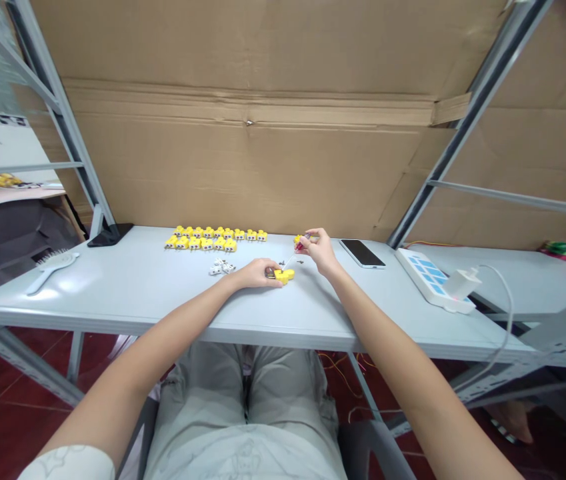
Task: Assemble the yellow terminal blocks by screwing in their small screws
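- Pinching: left hand (261, 273) holds small yellow plastic piece (285, 275), left of flat black-screened phone (363, 253).
- Right hand (319, 249) pinches red-handled, thin-shafted tool (300, 246), also left of phone.
- Two rows of yellow plastic parts (207, 244) stand farther left of phone.

A hairbrush (57, 264) lies left; a phone (362, 254) lies near a white power strip (425, 272).

The head camera looks forward and down at the hands (253, 274).
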A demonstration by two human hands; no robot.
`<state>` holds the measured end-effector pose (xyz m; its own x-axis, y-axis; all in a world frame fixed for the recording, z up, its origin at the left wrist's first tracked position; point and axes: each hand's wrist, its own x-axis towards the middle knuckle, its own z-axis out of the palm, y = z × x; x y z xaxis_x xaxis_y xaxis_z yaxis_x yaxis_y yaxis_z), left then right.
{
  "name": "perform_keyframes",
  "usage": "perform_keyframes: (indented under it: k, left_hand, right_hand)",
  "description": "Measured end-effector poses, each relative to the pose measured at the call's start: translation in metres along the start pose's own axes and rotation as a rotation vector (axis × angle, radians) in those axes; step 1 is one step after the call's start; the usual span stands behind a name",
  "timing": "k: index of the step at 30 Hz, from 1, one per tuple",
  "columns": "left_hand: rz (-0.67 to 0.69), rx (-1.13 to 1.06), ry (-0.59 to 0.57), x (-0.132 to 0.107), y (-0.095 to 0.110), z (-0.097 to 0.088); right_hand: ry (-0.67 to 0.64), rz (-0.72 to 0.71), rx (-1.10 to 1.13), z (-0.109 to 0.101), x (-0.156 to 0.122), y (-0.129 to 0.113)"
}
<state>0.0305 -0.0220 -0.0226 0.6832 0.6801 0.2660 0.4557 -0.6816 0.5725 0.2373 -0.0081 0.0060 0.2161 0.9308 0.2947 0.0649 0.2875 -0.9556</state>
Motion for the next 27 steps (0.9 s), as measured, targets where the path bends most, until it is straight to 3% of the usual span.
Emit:
perform_keyframes:
  k: [9,22,27]
  left_hand:
    - [0.015,0.0,-0.002,0.001,-0.002,0.001]
    - [-0.014,-0.027,-0.012,-0.001,0.001,-0.001]
    - [-0.056,-0.087,-0.146,-0.001,0.007,-0.011]
  right_hand:
    - [-0.03,-0.044,0.006,-0.001,0.001,0.001]
    - [0.038,-0.077,0.03,-0.007,0.004,-0.004]
    - [0.119,-0.232,-0.1,-0.012,0.006,-0.005]
